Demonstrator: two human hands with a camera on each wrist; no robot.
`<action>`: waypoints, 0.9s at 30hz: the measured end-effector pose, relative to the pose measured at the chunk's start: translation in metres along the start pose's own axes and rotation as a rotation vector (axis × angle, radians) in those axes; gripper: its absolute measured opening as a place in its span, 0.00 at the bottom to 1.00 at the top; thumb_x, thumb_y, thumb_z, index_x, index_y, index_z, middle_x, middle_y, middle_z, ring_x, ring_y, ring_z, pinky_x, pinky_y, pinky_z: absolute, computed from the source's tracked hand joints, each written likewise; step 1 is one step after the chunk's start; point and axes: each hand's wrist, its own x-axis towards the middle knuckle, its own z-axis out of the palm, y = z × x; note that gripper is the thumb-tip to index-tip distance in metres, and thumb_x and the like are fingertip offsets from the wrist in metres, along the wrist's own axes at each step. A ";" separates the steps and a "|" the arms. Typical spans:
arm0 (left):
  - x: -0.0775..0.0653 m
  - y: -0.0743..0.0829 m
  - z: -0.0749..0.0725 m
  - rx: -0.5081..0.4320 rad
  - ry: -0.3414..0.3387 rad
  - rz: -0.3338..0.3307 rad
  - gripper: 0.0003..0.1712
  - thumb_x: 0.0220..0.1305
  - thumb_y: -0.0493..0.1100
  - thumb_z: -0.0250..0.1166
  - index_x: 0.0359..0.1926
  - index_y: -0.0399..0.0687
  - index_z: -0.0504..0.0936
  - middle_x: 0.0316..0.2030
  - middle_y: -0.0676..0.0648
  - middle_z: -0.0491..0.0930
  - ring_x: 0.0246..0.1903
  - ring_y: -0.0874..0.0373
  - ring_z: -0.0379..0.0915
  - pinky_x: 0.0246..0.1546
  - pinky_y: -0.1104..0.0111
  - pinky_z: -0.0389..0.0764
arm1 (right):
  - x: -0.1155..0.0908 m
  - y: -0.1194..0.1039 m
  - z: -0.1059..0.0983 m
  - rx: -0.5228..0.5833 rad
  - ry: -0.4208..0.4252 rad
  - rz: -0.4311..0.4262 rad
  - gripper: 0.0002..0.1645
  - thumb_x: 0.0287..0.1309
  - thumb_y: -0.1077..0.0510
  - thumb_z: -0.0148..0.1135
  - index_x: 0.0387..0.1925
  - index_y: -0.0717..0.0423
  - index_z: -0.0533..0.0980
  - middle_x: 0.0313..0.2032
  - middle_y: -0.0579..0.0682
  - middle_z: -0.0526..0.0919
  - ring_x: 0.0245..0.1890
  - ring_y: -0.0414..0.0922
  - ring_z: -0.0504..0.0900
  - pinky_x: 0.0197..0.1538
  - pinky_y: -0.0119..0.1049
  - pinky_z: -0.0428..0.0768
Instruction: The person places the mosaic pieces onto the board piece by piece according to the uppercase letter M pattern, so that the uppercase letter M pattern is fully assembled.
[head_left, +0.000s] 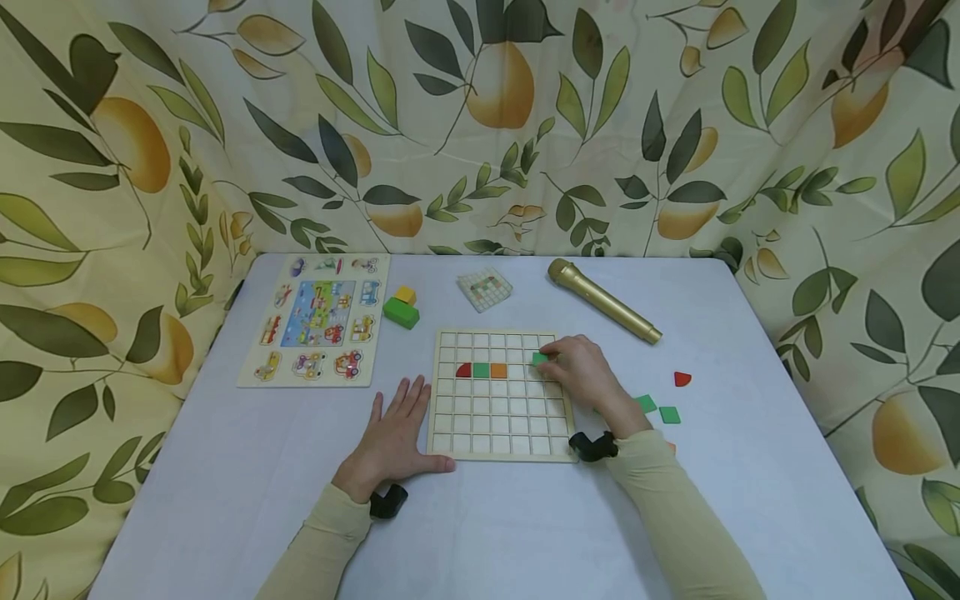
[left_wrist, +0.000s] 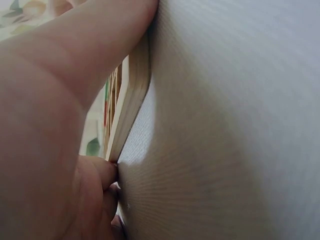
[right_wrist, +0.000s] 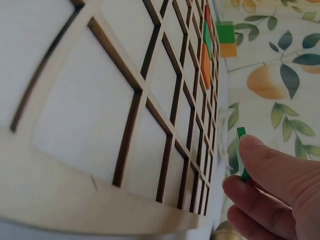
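Probably light, stiff and slick, the thin, flat green tile point(head_left: 537, 358) — perhaps wooden — suits an edge hold, right hand point(head_left: 587, 373) pinching it, left hand point(head_left: 393, 440) spread.

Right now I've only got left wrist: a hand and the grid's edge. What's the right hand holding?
Observer: A green tile, pinched between the right hand's thumb and fingers.
Operator: I catch slivers of colour in the grid. What's at the right end of that run?
Observer: An orange tile.
Operator: Any loose pieces off to the right?
Observer: Yes, a red piece lies out there, clear of the grid.
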 end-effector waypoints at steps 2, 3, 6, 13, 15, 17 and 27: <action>0.000 0.000 0.000 0.001 0.003 0.001 0.74 0.41 0.80 0.66 0.76 0.40 0.48 0.76 0.43 0.41 0.74 0.46 0.28 0.68 0.42 0.31 | 0.002 -0.001 0.002 -0.010 -0.006 -0.007 0.17 0.57 0.58 0.71 0.46 0.62 0.83 0.40 0.53 0.85 0.45 0.52 0.76 0.50 0.49 0.73; 0.000 0.000 0.000 0.002 0.002 0.001 0.74 0.41 0.80 0.66 0.76 0.40 0.48 0.76 0.43 0.41 0.74 0.46 0.28 0.68 0.43 0.31 | 0.002 -0.002 0.003 -0.011 -0.009 -0.008 0.17 0.57 0.58 0.71 0.46 0.62 0.83 0.41 0.53 0.85 0.45 0.51 0.76 0.50 0.48 0.73; 0.000 0.000 0.000 -0.002 0.003 0.000 0.74 0.41 0.80 0.66 0.76 0.40 0.47 0.76 0.43 0.41 0.74 0.46 0.28 0.68 0.43 0.31 | 0.005 -0.003 0.007 -0.011 -0.014 -0.020 0.17 0.56 0.57 0.71 0.46 0.62 0.83 0.42 0.53 0.85 0.45 0.51 0.77 0.51 0.48 0.73; 0.000 0.000 0.000 -0.001 0.005 -0.002 0.74 0.41 0.80 0.67 0.76 0.40 0.48 0.76 0.43 0.41 0.74 0.46 0.28 0.67 0.42 0.31 | 0.010 -0.009 0.012 -0.003 -0.037 -0.061 0.15 0.55 0.58 0.72 0.43 0.62 0.84 0.41 0.53 0.86 0.46 0.51 0.77 0.52 0.48 0.73; 0.000 0.000 0.000 -0.002 0.004 -0.003 0.74 0.40 0.80 0.67 0.76 0.40 0.48 0.76 0.43 0.41 0.74 0.46 0.28 0.67 0.42 0.30 | 0.012 -0.010 0.014 -0.007 -0.044 -0.071 0.15 0.55 0.58 0.72 0.42 0.62 0.84 0.41 0.54 0.86 0.46 0.52 0.77 0.52 0.48 0.73; 0.000 0.000 0.001 -0.002 0.002 -0.004 0.74 0.40 0.80 0.66 0.76 0.40 0.48 0.76 0.43 0.41 0.74 0.46 0.28 0.67 0.42 0.30 | 0.013 -0.011 0.016 -0.014 -0.050 -0.077 0.15 0.55 0.58 0.73 0.42 0.63 0.84 0.41 0.54 0.86 0.46 0.53 0.78 0.53 0.49 0.73; 0.000 -0.001 0.001 -0.003 0.008 0.005 0.74 0.41 0.80 0.66 0.76 0.40 0.47 0.76 0.43 0.41 0.74 0.46 0.28 0.67 0.42 0.30 | 0.018 -0.016 0.017 -0.036 -0.077 -0.097 0.14 0.54 0.58 0.73 0.41 0.63 0.85 0.39 0.53 0.86 0.44 0.52 0.78 0.51 0.48 0.74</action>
